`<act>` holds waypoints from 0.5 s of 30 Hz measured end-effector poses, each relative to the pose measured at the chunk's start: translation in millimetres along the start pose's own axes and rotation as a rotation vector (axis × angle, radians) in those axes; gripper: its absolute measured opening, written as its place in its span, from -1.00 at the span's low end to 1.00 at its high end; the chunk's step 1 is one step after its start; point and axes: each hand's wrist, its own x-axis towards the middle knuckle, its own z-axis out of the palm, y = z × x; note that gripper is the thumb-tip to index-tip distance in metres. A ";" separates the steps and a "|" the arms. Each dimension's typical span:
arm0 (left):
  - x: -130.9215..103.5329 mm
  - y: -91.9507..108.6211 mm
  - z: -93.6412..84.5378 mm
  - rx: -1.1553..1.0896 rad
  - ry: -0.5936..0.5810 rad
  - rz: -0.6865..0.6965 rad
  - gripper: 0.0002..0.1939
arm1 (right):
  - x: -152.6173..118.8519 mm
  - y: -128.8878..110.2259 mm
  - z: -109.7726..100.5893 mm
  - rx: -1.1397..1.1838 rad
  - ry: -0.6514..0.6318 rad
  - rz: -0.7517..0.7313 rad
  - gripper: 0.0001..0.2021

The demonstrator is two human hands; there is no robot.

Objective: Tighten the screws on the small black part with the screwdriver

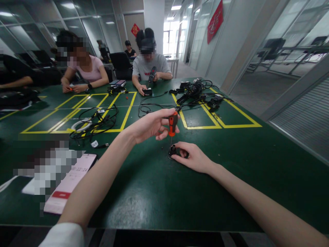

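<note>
A: What's out at the left?

B: A phone at the near left of the table, with a cable plug lying beyond it. Then the left hand reaches in.

A: Is it gripping anything?

B: Yes, its fingers close around the screwdriver, near the top of the handle.

A: How does that sit against the black part?

B: Almost straight above it. The screwdriver's long axis is near upright, the handle end leaning slightly right, the shaft pointing down at the part. I can't tell whether the tip touches.

A: Which hand is nearer the part?

B: The right hand. It comes in from the right and pinches the part between thumb and fingers, down at the table.

A: And its looks?

B: Small, dark, with a wide round foot and a narrower, shinier neck standing up. Finer detail is too small to read.

A: Farther right?

B: A black cable pile, on the far side.
</note>
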 end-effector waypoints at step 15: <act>-0.6 -0.4 -3.3 0.005 -0.033 -0.053 -0.46 | 0.1 -0.8 -0.2 -0.007 0.000 0.001 -0.82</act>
